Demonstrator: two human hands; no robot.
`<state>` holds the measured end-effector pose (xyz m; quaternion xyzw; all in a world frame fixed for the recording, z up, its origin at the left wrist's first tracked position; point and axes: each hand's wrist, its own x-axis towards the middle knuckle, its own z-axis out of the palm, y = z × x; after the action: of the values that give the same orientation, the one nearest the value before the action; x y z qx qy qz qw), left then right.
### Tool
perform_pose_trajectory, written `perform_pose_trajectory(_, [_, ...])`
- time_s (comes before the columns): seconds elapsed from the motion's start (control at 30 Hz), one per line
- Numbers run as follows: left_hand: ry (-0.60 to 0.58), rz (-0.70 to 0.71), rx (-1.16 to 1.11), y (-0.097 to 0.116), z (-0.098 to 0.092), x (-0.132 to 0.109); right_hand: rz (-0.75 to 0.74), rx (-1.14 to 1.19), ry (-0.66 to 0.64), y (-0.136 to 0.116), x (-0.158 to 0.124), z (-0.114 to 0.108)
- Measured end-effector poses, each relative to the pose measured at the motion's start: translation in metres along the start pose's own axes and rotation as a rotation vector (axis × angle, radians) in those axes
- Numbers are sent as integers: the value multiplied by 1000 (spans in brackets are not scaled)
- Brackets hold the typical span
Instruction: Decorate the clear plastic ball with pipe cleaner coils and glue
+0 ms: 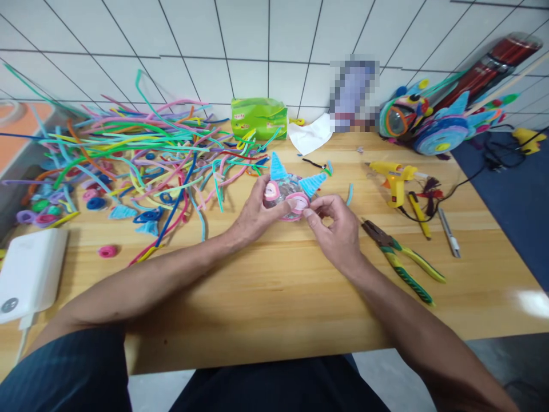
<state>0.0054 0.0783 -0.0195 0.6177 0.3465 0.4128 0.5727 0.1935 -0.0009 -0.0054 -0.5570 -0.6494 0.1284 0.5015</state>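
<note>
Between my hands is a small clear plastic craft figure (282, 197) with pink pipe-cleaner rings on its front. Two blue pipe-cleaner triangles (313, 183) stick up from it like ears. My left hand (254, 214) grips the figure from its left side, the thumb lying across the front by the right ring. At the figure's right edge, my right hand (337, 229) has thumb and forefinger pinched together against the pink ring (299, 203). Whatever sits between those fingertips is too small to make out.
Loose pipe cleaners (141, 143) spread over the table's left. Pliers (398, 257), a yellow glue gun (394, 177), and a cutter knife (449, 233) lie right. A green tissue pack (259, 118) stands behind; a white power bank (34, 272) sits front left. Finished-looking crafts (441, 134) stand back right.
</note>
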Motion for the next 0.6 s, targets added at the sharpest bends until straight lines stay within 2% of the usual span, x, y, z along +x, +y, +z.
perform_pose_trajectory(0.2, [39, -2, -52, 0, 3, -2, 293, 265, -85, 0, 4, 3])
perform_pose_trajectory(0.6, [42, 34, 23, -7, 0, -4, 499, 526, -91, 1, 9, 8])
